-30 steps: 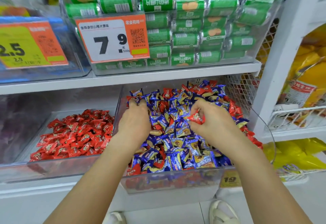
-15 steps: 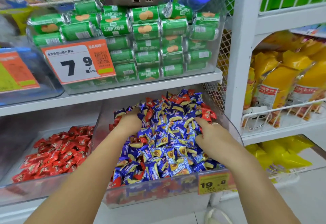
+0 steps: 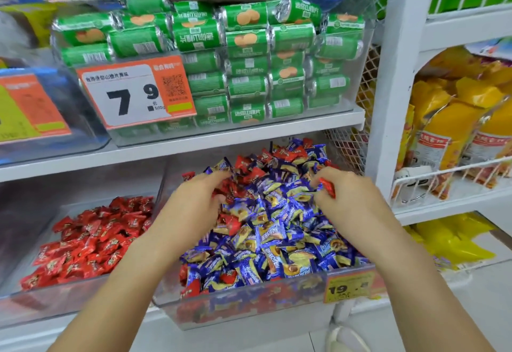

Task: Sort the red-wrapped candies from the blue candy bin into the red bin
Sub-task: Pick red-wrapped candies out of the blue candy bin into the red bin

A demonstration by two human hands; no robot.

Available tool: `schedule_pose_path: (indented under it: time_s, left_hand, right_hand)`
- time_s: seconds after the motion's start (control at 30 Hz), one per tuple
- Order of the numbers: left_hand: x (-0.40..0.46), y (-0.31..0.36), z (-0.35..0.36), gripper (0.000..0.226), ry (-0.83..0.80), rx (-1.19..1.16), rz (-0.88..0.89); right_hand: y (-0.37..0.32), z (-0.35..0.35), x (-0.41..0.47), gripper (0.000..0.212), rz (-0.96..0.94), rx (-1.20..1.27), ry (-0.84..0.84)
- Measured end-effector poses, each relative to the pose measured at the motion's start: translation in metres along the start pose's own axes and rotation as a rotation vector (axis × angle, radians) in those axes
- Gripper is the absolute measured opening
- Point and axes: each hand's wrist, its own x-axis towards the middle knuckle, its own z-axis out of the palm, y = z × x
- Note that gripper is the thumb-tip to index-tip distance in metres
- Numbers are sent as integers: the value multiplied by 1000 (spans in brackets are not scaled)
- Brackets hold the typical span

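R hand (image 3: 346, 193): fingers curled, pinching a red candy (image 3: 327, 187) just above the pile, R side of blue bin (image 3: 249, 307).
L hand (image 3: 194, 199): fingers bent down into reds at pile's back-left; blurred, can't tell if it holds any.
Blue bin: clear tub, mostly blue candies (image 3: 266, 235), reds mixed in at back, left & front.
Red bin (image 3: 41, 301): just left of blue bin, touching; only reds (image 3: 91, 238) inside.
Above: shelf w/ green packs (image 3: 246, 41), 7.9 tag (image 3: 135, 94).

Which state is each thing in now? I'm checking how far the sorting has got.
blue candy bin: heaped, red candies still mixed in.
red bin: partly filled, only red candies visible.
left hand: fingers curled into the pile; grip unclear.
right hand: pinches a red candy.
green snack bin: stacked full.
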Motion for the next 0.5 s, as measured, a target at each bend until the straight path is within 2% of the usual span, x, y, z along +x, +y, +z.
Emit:
schedule_pose_path:
  time_s: [0.07, 0.2, 0.33, 0.43, 0.5]
  left_hand:
    - [-5, -3, 3, 38, -22, 5, -26]
    - [-13, -4, 22, 41, -185, 96, -107]
    - [-16, -6, 33, 38, -332, 235, -185]
    - [-22, -11, 39, 43, -395, 314, -219]
    - [-27, -15, 44, 35, -418, 350, -231]
  right_hand:
    - [-9, 4, -3, 12, -30, 0, 22]
    - [-30, 17, -4, 27, -103, 60, 32]
    - [-48, 38, -1, 24, -225, 37, -81]
    - [-58, 51, 3, 39, -300, 15, -164]
    - [-67, 59, 13, 43, -341, 12, -155]
